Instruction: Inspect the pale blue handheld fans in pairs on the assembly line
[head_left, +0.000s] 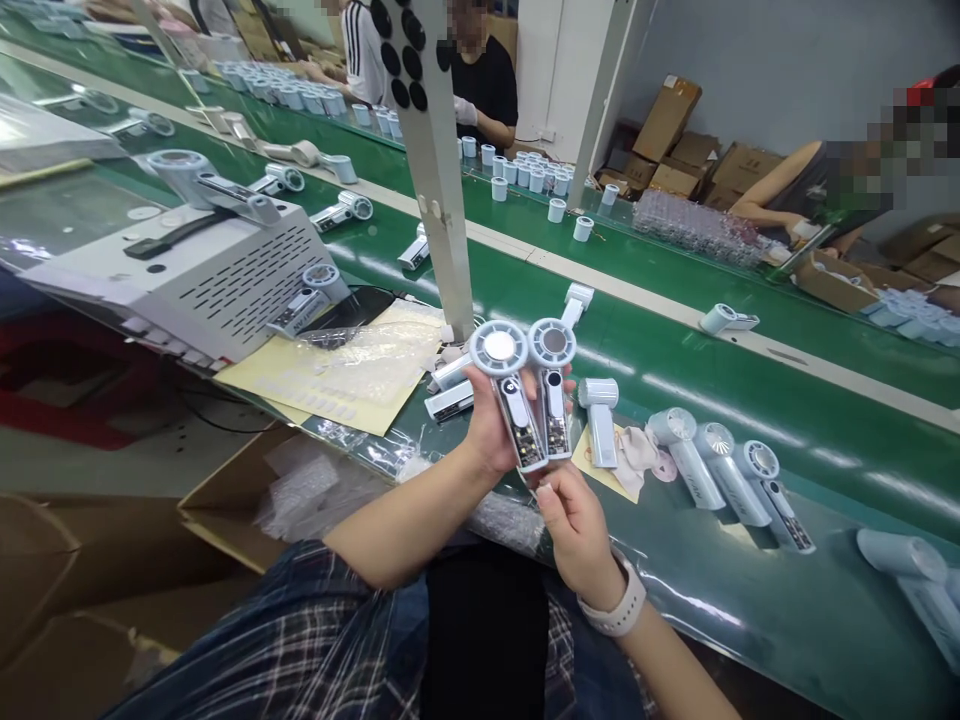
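Observation:
My left hand (491,425) is closed round two pale blue handheld fans (525,385), held upright side by side over the green belt's near edge, round heads up and display faces toward me. My right hand (574,520), with a white watch on its wrist, is curled just below them, its thumb tip near the base of the fans; whether it touches them I cannot tell. More fans lie on the belt: one (600,420) just right of my hands on a yellow sheet with a pink cloth (637,455), and three (724,470) further right.
A white perforated machine box (202,270) with fans on it stands at left, beside yellow sheets under clear plastic (352,365). A white post (439,170) rises behind my hands. Other people work across the green conveyor (675,340). Cardboard boxes (232,490) sit below left.

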